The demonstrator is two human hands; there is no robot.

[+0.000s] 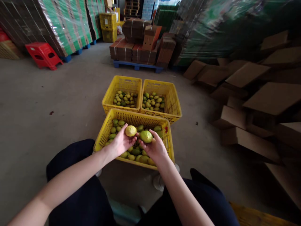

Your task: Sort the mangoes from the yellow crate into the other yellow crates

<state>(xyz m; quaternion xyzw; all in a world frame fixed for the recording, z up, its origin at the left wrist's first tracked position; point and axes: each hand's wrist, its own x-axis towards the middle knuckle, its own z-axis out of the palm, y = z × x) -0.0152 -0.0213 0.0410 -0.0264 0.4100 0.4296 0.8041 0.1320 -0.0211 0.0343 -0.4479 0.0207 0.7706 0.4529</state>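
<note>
My left hand holds a yellow lemon between thumb and fingers. In my right hand rests a greener lemon, gripped with the thumb on its right side. Both hands are close together above the near yellow crate, which holds several green and yellowish lemons. My hands and forearms hide part of its contents. Behind it stand two more yellow crates side by side: the left crate and the right crate, each with lemons on the bottom.
A red stool stands at the back left by wrapped green stacks. Bundled cardboard sits on a blue pallet ahead. Cardboard boxes are heaped at the right. My knees flank the near crate.
</note>
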